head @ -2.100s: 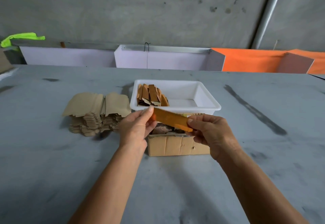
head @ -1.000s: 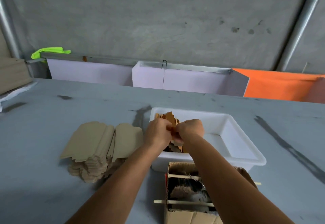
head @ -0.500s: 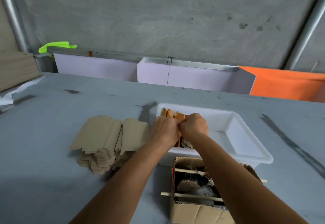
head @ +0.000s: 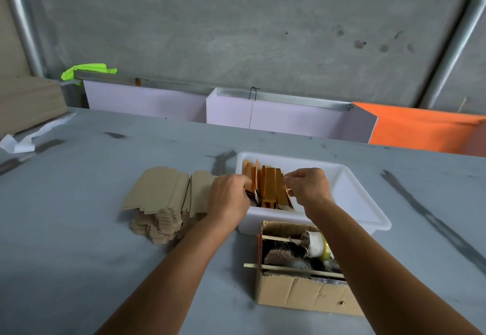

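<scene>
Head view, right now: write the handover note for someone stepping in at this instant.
Left hand: fingers curled against the left side of the folded orange-brown pieces; grip hidden.
Right hand: fingertips pinch the row's right side.
The pieces stand on edge in the left end of the white tub. Flat kraft blanks are stacked on the table left of it. An open cardboard box sits in front.
Done: a short row packed.
Left: probably settle the row, then fold more blanks.

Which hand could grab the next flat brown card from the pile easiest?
Left, probably. The left hand sits right beside the pile of flat cards, at the left edge of the white tray. The right hand is farther off, over the tray, pinching the orange folded pieces.
</scene>
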### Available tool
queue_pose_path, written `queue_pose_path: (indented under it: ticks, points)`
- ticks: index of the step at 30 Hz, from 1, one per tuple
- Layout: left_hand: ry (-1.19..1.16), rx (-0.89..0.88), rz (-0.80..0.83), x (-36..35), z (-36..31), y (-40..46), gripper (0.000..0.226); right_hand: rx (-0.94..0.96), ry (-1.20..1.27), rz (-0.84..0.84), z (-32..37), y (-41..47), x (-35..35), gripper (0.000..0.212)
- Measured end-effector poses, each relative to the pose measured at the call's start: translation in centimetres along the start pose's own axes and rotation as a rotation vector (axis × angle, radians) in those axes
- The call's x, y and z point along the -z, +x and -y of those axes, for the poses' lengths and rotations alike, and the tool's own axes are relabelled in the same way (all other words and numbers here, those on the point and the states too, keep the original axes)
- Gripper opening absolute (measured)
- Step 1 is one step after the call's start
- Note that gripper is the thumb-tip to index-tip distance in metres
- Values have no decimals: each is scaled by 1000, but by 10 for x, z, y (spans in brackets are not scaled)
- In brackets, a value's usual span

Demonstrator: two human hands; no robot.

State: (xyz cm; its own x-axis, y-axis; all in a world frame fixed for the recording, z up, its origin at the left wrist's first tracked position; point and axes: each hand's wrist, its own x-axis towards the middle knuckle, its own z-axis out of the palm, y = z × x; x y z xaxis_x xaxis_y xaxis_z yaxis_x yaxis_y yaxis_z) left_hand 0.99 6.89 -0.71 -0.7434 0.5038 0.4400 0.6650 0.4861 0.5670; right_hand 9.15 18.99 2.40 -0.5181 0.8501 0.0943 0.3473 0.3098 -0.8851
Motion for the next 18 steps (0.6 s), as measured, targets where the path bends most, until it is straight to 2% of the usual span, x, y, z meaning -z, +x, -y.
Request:
queue_pose_path:
  ticks: [4, 7, 9, 13, 16, 18]
  points:
    - [7, -11, -21, -2, -1, -12, 31, 122, -54, 103, 4, -19, -12, 23]
    - [25, 23, -96, -1, 4, -19, 27, 294, -187, 204, 9, -32, -26, 15]
    - [61, 87, -163, 5, 11, -21, 22, 413, -305, 245, 10, -37, -38, 18]
    - [61, 200, -228, 19, 30, -24, 46, 602, -509, 296, 10, -46, -59, 36]
    - [44, 261, -268, 30, 43, -27, 47, 787, -745, 358, 13, -55, -77, 39]
    - [22, 310, -303, 35, 49, -29, 49, 843, -890, 354, 14, -63, -90, 35]
